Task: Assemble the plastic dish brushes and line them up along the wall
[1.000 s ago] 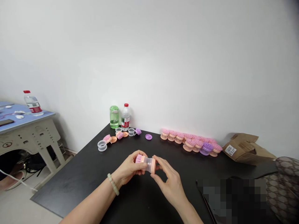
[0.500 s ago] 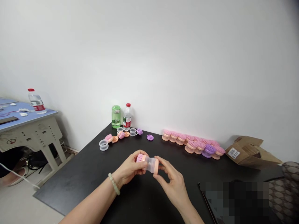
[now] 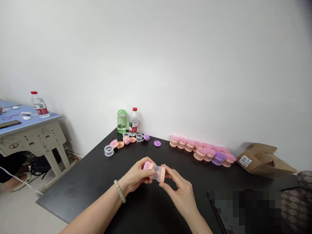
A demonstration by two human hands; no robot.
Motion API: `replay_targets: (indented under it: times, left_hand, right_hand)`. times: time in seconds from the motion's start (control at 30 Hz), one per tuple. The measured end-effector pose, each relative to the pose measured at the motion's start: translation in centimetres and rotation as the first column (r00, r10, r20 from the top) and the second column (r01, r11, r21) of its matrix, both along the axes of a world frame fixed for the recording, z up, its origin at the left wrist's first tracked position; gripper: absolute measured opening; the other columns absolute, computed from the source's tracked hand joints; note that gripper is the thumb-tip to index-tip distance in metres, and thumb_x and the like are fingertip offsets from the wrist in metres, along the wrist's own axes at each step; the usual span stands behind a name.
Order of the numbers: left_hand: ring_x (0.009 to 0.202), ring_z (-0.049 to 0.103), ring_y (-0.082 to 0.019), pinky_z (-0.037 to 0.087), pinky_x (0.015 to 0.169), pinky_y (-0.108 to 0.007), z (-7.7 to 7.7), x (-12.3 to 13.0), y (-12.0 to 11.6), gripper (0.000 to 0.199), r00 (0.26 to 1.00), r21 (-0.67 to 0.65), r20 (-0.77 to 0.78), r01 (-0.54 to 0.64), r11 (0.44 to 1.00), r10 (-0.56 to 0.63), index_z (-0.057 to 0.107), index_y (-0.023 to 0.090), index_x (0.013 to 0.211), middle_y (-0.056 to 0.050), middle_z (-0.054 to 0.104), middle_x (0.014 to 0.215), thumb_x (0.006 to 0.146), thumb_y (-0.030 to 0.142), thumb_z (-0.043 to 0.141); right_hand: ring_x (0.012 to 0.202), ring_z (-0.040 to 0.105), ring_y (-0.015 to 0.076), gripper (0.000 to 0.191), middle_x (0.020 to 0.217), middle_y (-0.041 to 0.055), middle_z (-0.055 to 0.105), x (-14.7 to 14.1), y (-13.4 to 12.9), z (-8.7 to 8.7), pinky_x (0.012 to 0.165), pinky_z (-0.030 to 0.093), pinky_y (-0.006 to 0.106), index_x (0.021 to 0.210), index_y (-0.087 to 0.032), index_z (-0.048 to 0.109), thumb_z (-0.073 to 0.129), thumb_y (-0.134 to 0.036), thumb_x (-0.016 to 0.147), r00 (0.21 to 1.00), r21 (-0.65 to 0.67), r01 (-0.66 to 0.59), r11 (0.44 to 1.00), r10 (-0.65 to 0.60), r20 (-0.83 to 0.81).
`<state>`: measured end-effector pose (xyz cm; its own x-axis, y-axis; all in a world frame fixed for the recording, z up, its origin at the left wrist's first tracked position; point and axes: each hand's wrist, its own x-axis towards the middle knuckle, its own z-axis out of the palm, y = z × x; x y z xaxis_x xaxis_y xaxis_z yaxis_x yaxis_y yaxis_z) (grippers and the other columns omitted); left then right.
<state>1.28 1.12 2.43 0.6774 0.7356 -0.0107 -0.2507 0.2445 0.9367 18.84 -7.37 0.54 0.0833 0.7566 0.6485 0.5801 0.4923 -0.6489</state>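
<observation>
- Pink-bristled brush head on a clear plastic cup with a peach cap (image 3: 155, 171) sits between both hands, above the matte black tabletop (image 3: 80, 191)
- Left hand (image 3: 136, 175) curls closed around the bristle end
- Right hand (image 3: 180, 195) stands half open, thumb and fingertips (image 3: 163, 184) pinching the peach end
- A loose grip could let the parts slip apart, dropping one onto the table to roll toward the far row of pink-and-peach brushes (image 3: 202, 150)

Brush parts (image 3: 126, 140) are laid before a flask (image 3: 122, 121) and a water bottle (image 3: 133, 122) on the table (image 3: 80, 191); brush heads (image 3: 202, 151) are lined up to the right, a cardboard box (image 3: 263, 161) beyond them.
</observation>
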Motion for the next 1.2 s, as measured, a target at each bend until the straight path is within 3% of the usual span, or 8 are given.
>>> replay_targets:
  times: [0.2,0.4,0.5,0.7,0.8,0.9,1.07,1.2]
  left_hand:
    - [0.043,0.046,-0.006,0.022,0.041,-0.018,0.0,-0.1,0.0,0.053,0.999,-0.027,-0.010,0.047,0.999,-0.047,0.053,0.017,0.081,0.004,0.054,0.058,0.064,0.058,0.082]
    - [0.040,0.044,-0.006,0.015,0.039,-0.019,-0.3,-0.1,0.2,0.056,0.998,-0.078,-0.052,0.035,0.996,-0.039,0.050,0.019,0.078,0.006,0.050,0.053,0.066,0.066,0.077]
    - [0.044,0.046,-0.006,0.022,0.042,-0.018,-0.1,-0.1,0.0,0.052,0.999,-0.055,-0.021,0.048,0.997,-0.049,0.053,0.018,0.081,0.004,0.053,0.058,0.065,0.060,0.081]
    - [0.066,0.052,-0.011,0.040,0.061,-0.022,0.2,-0.1,-0.4,0.058,0.998,0.139,0.046,0.025,0.990,-0.032,0.061,0.019,0.094,0.002,0.060,0.077,0.048,0.027,0.095]
    - [0.077,0.053,-0.015,0.042,0.067,-0.025,0.2,-0.2,-0.3,0.049,0.999,0.304,0.053,-0.022,0.952,0.006,0.067,0.019,0.094,-0.003,0.059,0.092,0.054,0.030,0.093]
    - [0.096,0.053,-0.023,0.044,0.081,-0.031,0.3,-0.3,-0.4,0.044,0.996,0.453,0.052,-0.091,0.887,0.075,0.071,0.020,0.097,-0.007,0.055,0.111,0.060,0.036,0.090]
    - [0.091,0.051,-0.018,0.043,0.076,-0.028,0.3,0.0,-1.1,0.066,0.986,0.319,0.153,-0.108,0.942,0.061,0.054,0.028,0.123,-0.003,0.051,0.112,0.067,0.046,0.085]
    - [0.077,0.048,-0.013,0.039,0.067,-0.023,0.2,0.3,-1.1,0.046,0.981,0.176,0.186,-0.095,0.980,0.062,0.056,0.020,0.099,0.001,0.053,0.088,0.071,0.044,0.083]
  right_hand:
    - [0.088,0.074,0.0232,0.044,0.111,0.0069,0.074,0.0,-0.1,0.1,0.081,0.062,0.037,0.131,-0.030,0.062,0.069,-0.031,0.088,0.994,0.097,-0.004,0.995,-0.007,0.110]
    - [0.098,0.071,0.0254,0.045,0.115,0.0081,0.072,0.1,-0.1,0.1,0.086,0.061,0.039,0.134,-0.028,0.060,0.067,-0.029,0.090,0.982,0.149,-0.010,0.989,-0.018,0.188]
    - [0.091,0.072,0.0247,0.041,0.106,0.0089,0.073,0.0,-0.3,0.4,0.081,0.061,0.037,0.130,-0.025,0.062,0.067,-0.030,0.089,0.983,0.149,-0.003,0.989,-0.025,0.183]
    - [0.063,0.068,0.0192,0.024,0.075,0.0045,0.071,-0.2,-0.4,0.9,0.058,0.056,0.027,0.088,-0.021,0.069,0.059,-0.042,0.091,0.999,-0.099,0.052,0.994,-0.051,0.020]
    - [0.056,0.065,0.0182,0.038,0.065,0.0034,0.068,-0.5,0.0,0.4,0.054,0.054,0.026,0.078,-0.019,0.068,0.055,-0.053,0.091,0.983,-0.308,-0.044,0.950,-0.013,-0.182]
    - [0.056,0.064,0.0178,0.044,0.066,0.0037,0.067,-0.8,0.4,-0.3,0.056,0.054,0.028,0.083,-0.016,0.069,0.057,-0.058,0.089,0.896,-0.365,-0.197,0.910,0.016,-0.444]
    - [0.066,0.062,0.0165,0.038,0.078,0.0040,0.068,-1.1,0.2,-0.3,0.064,0.054,0.029,0.096,-0.016,0.070,0.065,-0.053,0.086,0.832,-0.309,-0.261,0.914,0.050,-0.553]
    - [0.072,0.062,0.0170,0.034,0.086,0.0040,0.067,-1.1,0.0,0.2,0.066,0.054,0.028,0.099,-0.019,0.069,0.071,-0.049,0.083,0.839,-0.280,-0.242,0.929,0.056,-0.541]
